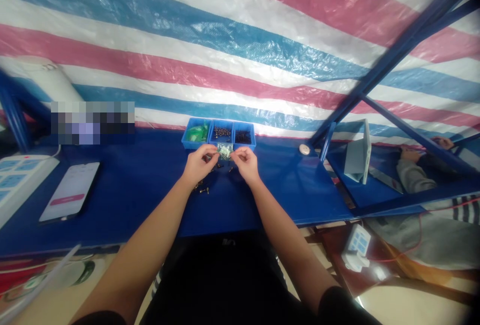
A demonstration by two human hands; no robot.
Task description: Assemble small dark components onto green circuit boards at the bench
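Behind everything, a large plastic sheet (187, 35) with red, white and blue stripes is stretched. Before it the blue desk (138, 175) is placed. At its left edge a white power strip (41, 170) is seen. Near the middle of the far edge, three blue bins (188, 141) are set side by side: by the left one a green bag (197, 133) is held, by the middle one many brownish small parts (222, 132), and by the right one dark small parts (243, 137). Toward the left end of the desk, a phone (69, 191) is laid with its screen lit. The left hand (202, 165) and the right hand (245, 163) are brought close together, just before the bins. By both, a small clear bag (225, 151) is pinched between thumb and fingers, one hand at each side, in front of the middle bin. Something whitish is seen in it; whether its mouth is open or sealed cannot be told. On the desk below, brass-coloured pieces (204, 191) are scattered loose. The work is judged to be in its middle: the bag is already taken up, but these pieces are not yet gathered, and the bins are not emptied.
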